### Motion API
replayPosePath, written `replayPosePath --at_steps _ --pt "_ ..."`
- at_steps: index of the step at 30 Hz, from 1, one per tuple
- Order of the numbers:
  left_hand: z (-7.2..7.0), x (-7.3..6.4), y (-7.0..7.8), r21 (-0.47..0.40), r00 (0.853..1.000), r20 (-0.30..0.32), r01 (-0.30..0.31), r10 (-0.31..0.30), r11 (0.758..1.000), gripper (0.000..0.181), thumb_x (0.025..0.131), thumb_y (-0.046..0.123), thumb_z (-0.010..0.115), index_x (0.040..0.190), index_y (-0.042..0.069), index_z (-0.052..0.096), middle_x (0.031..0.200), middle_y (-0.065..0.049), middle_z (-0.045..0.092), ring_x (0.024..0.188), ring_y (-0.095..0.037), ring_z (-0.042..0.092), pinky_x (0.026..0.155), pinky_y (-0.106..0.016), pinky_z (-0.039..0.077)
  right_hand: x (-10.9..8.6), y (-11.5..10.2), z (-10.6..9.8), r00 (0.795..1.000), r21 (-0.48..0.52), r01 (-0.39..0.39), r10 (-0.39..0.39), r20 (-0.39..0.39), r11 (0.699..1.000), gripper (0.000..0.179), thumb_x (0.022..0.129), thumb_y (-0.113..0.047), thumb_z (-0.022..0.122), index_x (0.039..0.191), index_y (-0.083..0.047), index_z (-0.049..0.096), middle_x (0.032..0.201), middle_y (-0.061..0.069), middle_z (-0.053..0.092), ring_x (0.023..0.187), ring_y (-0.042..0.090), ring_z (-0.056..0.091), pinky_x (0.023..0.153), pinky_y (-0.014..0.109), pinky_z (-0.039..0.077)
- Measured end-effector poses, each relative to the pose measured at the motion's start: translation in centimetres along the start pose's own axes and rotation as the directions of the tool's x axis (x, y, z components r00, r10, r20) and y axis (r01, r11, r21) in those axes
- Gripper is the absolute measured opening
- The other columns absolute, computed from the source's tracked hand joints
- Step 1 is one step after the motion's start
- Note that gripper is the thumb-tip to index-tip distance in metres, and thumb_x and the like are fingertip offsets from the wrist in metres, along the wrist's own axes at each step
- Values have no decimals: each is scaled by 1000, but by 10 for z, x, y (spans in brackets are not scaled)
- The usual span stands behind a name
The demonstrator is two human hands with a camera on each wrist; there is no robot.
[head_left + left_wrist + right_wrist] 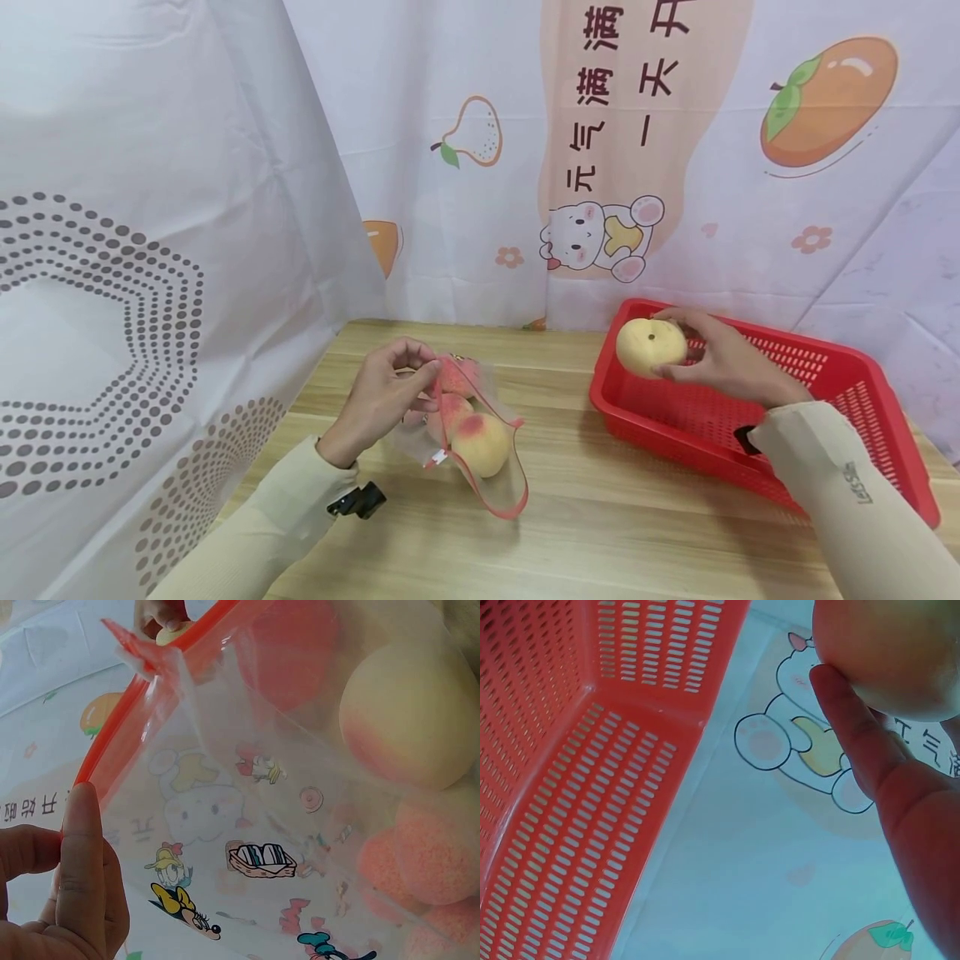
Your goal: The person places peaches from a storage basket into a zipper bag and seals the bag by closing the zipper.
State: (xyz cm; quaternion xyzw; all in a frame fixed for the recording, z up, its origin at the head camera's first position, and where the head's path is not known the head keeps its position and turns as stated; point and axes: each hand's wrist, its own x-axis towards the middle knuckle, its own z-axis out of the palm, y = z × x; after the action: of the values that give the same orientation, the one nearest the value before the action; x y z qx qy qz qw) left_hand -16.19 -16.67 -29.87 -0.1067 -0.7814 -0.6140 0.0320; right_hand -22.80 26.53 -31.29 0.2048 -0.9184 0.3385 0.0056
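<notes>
My left hand pinches the red-edged opening of a clear plastic zip bag between thumb and fingers. Cartoon figures are printed on the bag, and its mouth gapes toward the near right in the head view. Several peaches lie inside, among them a yellow one with a pink blush close to the opening. On the other side, my right hand grips a pale yellow peach, its stem dimple showing. This peach is up over the left end of a red plastic basket; the right wrist view shows fingers along its underside.
The slotted basket stands at the right of the wooden table, long and set at an angle. Behind the table hangs a white printed cloth. Another pale cloth with grey dots hangs along the left side.
</notes>
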Motion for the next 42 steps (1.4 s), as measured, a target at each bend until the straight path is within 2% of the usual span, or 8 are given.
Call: replayPosePath --at_steps 4,8,13,19,23,30,38,42 --pt "0 0 0 3 1000 0 0 0 1000 15 96 1 63 105 -9 58 91 -18 60 69 -27 70 61 -36 60 -3 -6 2 1000 -5 2 -2 -7 1000 83 76 -33 88 142 -9 44 132 14 49 116 35 49 84 47 55" --pt "0 1 0 7 1000 3 -3 3 1000 14 96 2 63 104 -9 58 92 -20 60 71 -31 70 61 -36 60 -5 -12 3 1000 -2 14 -14 -8 1000 84 74 -33 89 141 -9 45 132 13 49 117 35 49 85 50 55" --pt "1 1 0 6 1000 4 -3 3 1000 14 96 2 64 104 -9 58 90 -16 60 67 -26 70 61 -36 60 -7 -18 5 1000 -1 26 -26 -2 1000 82 75 -32 88 141 -10 45 133 13 49 118 36 48 86 55 54" --pt "1 1 2 4 1000 7 -3 2 1000 14 96 2 63 103 -9 58 89 -14 60 64 -19 69 61 -36 60 -11 -27 6 999 1 54 -54 -5 999 81 74 -30 89 140 -12 46 131 10 51 116 32 50 84 48 54" --pt "2 1 2 12 1000 14 -8 8 1000 14 96 1 63 103 -9 58 90 -18 61 64 -18 68 61 -36 60 -11 -32 9 997 24 75 -75 7 997 80 74 -29 90 139 -13 47 129 8 51 115 30 51 84 44 53" --pt "3 1 2 21 1000 26 -13 13 1000 13 96 1 63 103 -9 58 89 -17 62 67 -19 68 61 -36 60 -13 -35 17 995 38 98 -99 12 994 77 74 -27 90 138 -15 49 127 5 53 114 27 52 87 50 53" --pt "4 0 3 32 1000 26 -11 10 999 13 96 1 63 102 -9 59 89 -16 61 65 -21 68 62 -36 60 -15 -39 27 991 106 129 -132 23 986 74 74 -23 90 137 -16 50 130 4 52 119 29 50 90 55 52" --pt "5 0 3 28 1000 25 -9 8 1000 13 96 1 63 103 -9 58 89 -17 61 64 -20 68 62 -36 60 -17 -41 31 991 115 128 -132 26 985 74 74 -23 90 136 -17 50 129 2 53 119 27 50 90 53 53"
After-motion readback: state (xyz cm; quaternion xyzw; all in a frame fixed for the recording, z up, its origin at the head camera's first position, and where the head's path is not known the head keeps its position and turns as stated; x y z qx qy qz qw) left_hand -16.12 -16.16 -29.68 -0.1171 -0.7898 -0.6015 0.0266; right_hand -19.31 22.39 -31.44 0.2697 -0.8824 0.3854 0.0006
